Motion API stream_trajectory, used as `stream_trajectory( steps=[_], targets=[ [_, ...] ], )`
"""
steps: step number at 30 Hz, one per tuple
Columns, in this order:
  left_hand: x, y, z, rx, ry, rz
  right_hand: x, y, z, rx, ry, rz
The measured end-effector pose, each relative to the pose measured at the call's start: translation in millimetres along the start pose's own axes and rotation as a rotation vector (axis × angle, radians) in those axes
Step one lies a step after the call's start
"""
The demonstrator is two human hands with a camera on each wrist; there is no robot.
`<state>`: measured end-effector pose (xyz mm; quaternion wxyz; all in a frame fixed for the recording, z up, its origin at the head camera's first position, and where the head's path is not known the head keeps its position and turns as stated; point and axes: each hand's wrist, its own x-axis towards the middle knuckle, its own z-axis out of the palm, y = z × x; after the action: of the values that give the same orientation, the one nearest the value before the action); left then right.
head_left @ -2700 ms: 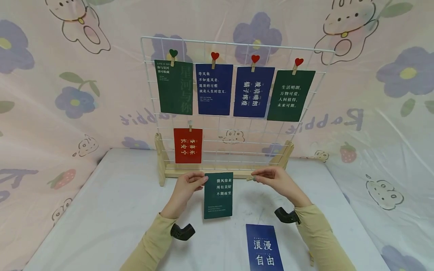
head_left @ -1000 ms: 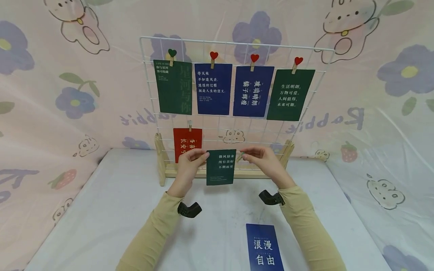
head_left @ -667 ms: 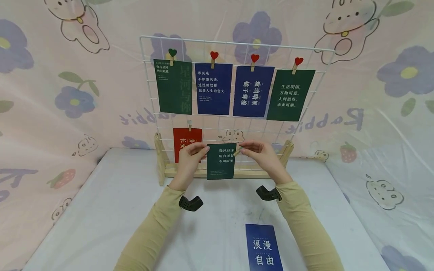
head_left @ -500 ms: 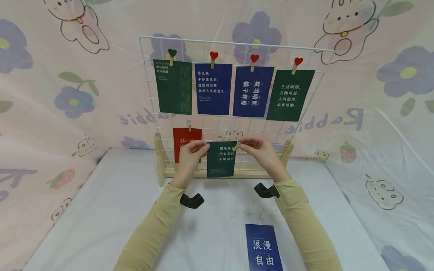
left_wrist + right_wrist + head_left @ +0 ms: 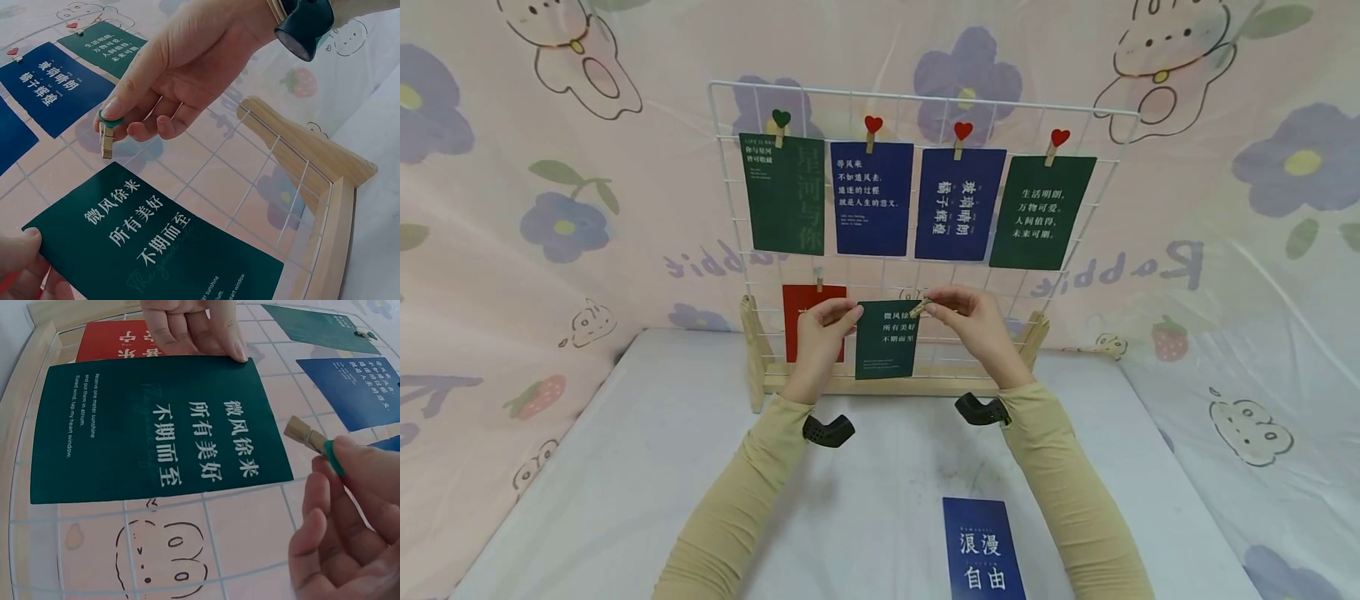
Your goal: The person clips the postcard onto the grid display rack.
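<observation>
In the head view my left hand [image 5: 822,346] pinches a dark green card [image 5: 883,346] by its upper left corner, in front of the lower part of the wire grid rack [image 5: 880,90]. Between thumb and finger my right hand [image 5: 973,321] holds a small wooden clothespin [image 5: 919,308] with a green ornament. From the head, the clothespin overlaps the card's upper right corner. Both wrist views show a small gap between clothespin [image 5: 305,433] and card [image 5: 119,419]. Behind the left hand hangs a red card [image 5: 796,333], partly covered.
Green and blue cards hang in the rack's upper row, such as a blue card [image 5: 872,225], under heart-topped clothespins. The rack stands on a wooden base [image 5: 880,386]. Another blue card [image 5: 985,542] lies on the white table [image 5: 587,467], near the front.
Both hands have risen from the tabletop toward the rack with the green card and the clothespin. The right hand has come left, bringing the clothespin to the card's upper right corner.
</observation>
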<state>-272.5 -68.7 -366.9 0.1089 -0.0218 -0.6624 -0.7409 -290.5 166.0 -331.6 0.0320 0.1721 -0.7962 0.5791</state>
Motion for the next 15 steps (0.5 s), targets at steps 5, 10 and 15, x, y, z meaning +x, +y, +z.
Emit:
stream_trajectory(
  steps=[5, 10, 15],
  targets=[
    [4.2, 1.7, 2.1, 0.001, 0.016, -0.009, 4.9, 0, 0, -0.007, 0.031, -0.009],
    [8.0, 4.5, 4.0, 0.017, 0.017, -0.014, 11.0, 0, 0, -0.035, 0.062, -0.038],
    [9.9, 4.8, 5.4, 0.02, 0.028, -0.027, 14.4, 1, 2, -0.088, 0.1, -0.065]
  ],
)
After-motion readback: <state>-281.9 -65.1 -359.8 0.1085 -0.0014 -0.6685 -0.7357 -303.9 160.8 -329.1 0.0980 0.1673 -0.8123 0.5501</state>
